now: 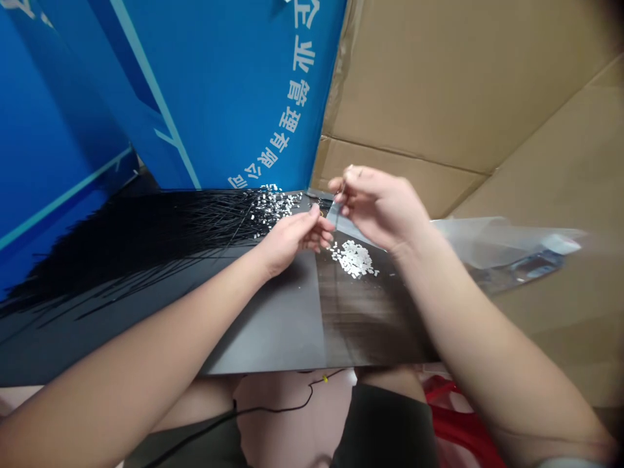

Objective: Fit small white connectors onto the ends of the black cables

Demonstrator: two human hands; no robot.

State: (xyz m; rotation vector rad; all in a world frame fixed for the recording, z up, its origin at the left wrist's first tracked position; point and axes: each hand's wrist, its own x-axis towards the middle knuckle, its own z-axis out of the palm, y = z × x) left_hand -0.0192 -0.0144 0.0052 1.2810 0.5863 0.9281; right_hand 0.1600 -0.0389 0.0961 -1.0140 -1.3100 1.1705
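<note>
My left hand (292, 239) is pinched closed near the middle of a dark board (273, 325), holding the end of a thin black wire. My right hand (380, 205) is just to its right, fingers pinched on something small I cannot make out, close to the left fingertips. A small heap of white plastic pieces (353, 258) lies on the board right below my hands. A large fan of thin black wires (136, 240) with white ends (273, 205) spreads over the board's left part.
Blue printed cardboard (219, 91) stands behind the board on the left, brown cardboard (463, 84) behind and to the right. A clear plastic bag (507, 244) lies at right. A black cable (273, 409) and something red (458, 429) are below the board's front edge.
</note>
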